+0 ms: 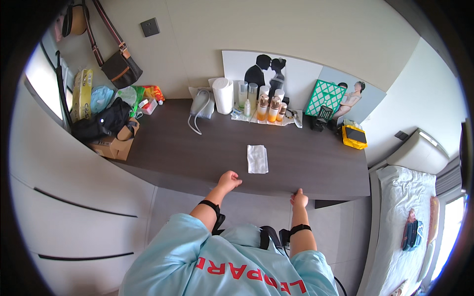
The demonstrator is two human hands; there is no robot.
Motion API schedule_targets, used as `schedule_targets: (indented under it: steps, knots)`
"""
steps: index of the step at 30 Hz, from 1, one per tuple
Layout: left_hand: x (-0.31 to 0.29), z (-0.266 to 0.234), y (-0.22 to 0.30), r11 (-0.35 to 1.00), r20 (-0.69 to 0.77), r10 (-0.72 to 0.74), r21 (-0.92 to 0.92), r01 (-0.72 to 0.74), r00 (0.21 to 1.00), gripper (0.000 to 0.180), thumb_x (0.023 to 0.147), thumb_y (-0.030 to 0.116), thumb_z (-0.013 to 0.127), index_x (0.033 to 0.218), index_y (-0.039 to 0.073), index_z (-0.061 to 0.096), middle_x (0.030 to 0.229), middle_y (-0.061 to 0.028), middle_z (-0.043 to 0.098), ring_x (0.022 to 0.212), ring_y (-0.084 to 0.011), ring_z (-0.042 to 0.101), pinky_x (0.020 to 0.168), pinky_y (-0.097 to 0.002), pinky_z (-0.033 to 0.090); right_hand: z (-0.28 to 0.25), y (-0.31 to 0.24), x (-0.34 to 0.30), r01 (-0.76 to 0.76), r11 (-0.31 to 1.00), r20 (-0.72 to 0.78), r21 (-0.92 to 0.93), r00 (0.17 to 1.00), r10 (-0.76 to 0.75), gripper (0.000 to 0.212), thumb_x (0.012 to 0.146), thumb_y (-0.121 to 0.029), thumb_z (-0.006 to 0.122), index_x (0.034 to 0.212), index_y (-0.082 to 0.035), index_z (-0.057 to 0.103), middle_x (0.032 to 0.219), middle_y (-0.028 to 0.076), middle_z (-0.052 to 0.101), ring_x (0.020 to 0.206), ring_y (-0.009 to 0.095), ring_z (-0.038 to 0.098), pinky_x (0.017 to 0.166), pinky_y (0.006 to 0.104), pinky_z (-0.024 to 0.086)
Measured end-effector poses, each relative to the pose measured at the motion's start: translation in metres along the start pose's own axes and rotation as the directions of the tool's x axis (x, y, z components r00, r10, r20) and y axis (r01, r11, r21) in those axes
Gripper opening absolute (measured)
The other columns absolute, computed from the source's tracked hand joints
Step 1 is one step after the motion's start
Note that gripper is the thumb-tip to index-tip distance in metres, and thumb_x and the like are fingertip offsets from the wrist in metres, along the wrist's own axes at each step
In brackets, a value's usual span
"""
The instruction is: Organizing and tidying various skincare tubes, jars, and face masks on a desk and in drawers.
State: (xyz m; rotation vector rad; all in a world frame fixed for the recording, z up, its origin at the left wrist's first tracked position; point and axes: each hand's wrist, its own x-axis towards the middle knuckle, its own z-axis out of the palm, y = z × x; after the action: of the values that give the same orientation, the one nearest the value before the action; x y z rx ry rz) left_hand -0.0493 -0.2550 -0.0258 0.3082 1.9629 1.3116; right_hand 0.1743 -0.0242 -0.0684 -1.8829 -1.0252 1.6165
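A folded white cloth lies flat on the dark brown desk, a little beyond my hands. My left hand is at the desk's front edge, left of the cloth and apart from it. Its fingers are curled in, and nothing shows in them. My right hand is by the same edge, farther right, with its fingers folded together and no object visible in it. Whether either hand touches the desk I cannot tell. Black straps circle both my forearms.
Along the wall stand a white paper roll, a grey device with a tube, several orange-and-white bottles and a yellow pack. A black bag and a cardboard box crowd the left end. A bed stands right.
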Motion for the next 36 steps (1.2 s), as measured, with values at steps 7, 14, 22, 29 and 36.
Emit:
schedule_targets:
  steps: [7, 14, 22, 29, 36]
  knots:
    - [-0.023, -0.075, -0.027, 0.69, 0.076, 0.348, 0.654, -0.31, 0.934, 0.028, 0.067, 0.015, 0.072, 0.086, 0.006, 0.054, 0.081, -0.007, 0.057, 0.076, -0.0221, 0.058, 0.067, -0.0342, 0.046, 0.067, 0.052, -0.087, -0.005, 0.998, 0.266, -0.069, 0.964, 0.024, 0.038, 0.086, -0.033, 0.056, 0.105, 0.0, 0.052, 0.091, 0.009, 0.063, 0.079, 0.017, 0.06, 0.064, 0.0312, 0.05]
    - [-0.015, -0.12, -0.083, 0.982, 0.083, 0.049, 0.176, -0.063, 0.995, 0.024, 0.077, 0.018, 0.059, 0.096, 0.004, 0.06, 0.075, -0.007, 0.064, 0.066, -0.0167, 0.06, 0.056, -0.0324, 0.045, 0.097, 0.091, -0.145, 0.022, 0.985, 0.361, -0.171, 0.932, 0.042, 0.036, 0.086, -0.029, 0.055, 0.108, -0.001, 0.052, 0.096, 0.008, 0.063, 0.085, 0.017, 0.06, 0.07, 0.0303, 0.049]
    - [-0.019, -0.115, -0.136, 0.783, -0.047, -0.381, -0.548, 0.295, 0.923, 0.027, 0.085, 0.015, 0.047, 0.108, 0.003, 0.051, 0.097, -0.0108, 0.059, 0.083, -0.0197, 0.059, 0.071, -0.0335, 0.047, 0.133, 0.034, -0.154, 0.788, 0.532, 0.472, -0.309, 0.613, -0.634, 0.029, 0.087, -0.025, 0.055, 0.081, 0.002, 0.061, 0.073, 0.007, 0.064, 0.067, 0.011, 0.059, 0.062, 0.0239, 0.046]
    - [0.004, -0.049, -0.171, 0.414, 0.021, -0.623, -0.84, 0.352, 0.782, 0.036, 0.09, 0.026, 0.038, 0.114, 0.002, 0.048, 0.101, -0.0151, 0.056, 0.09, -0.0268, 0.057, 0.08, -0.0413, 0.045, 0.139, -0.013, -0.121, 0.093, 0.901, 0.44, -0.424, 0.89, 0.115, 0.039, 0.082, -0.044, 0.06, 0.078, -0.005, 0.058, 0.066, 0.005, 0.062, 0.048, 0.012, 0.055, 0.044, 0.0269, 0.045]
    - [0.047, -0.013, -0.181, 0.173, -0.024, -0.64, -0.978, 0.114, 0.768, 0.064, 0.088, 0.054, 0.028, 0.122, 0.001, 0.043, 0.119, -0.0145, 0.048, 0.116, -0.0274, 0.043, 0.1, -0.0454, 0.03, 0.146, -0.024, -0.122, 0.03, 0.895, 0.37, -0.445, 0.916, 0.154, 0.04, 0.081, -0.045, 0.06, 0.074, -0.005, 0.058, 0.063, 0.003, 0.06, 0.047, 0.012, 0.054, 0.042, 0.0254, 0.043]
